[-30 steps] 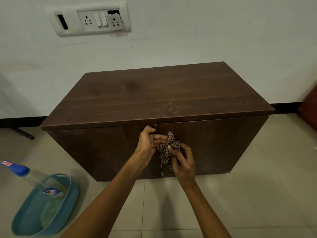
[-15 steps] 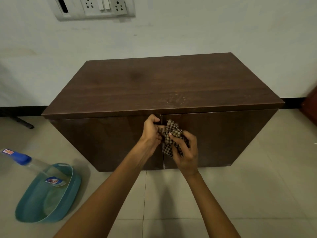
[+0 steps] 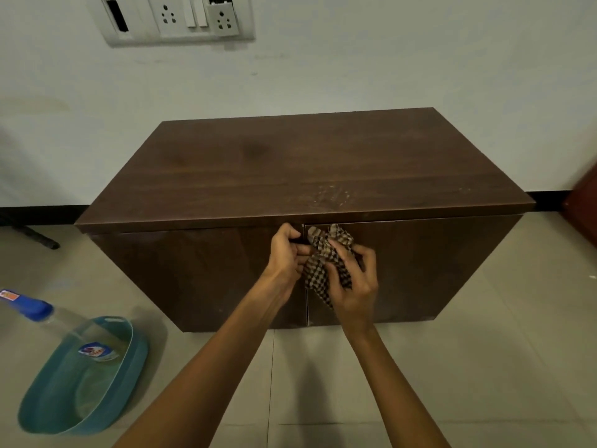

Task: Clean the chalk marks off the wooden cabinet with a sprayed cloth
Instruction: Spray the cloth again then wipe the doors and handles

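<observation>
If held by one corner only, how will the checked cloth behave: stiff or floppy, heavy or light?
Probably floppy: the checked cloth is crumpled in folds between the left hand and the right hand, and one end hangs below them. It seems light, since a loose finger grip carries it. How wet it is cannot be seen.
</observation>
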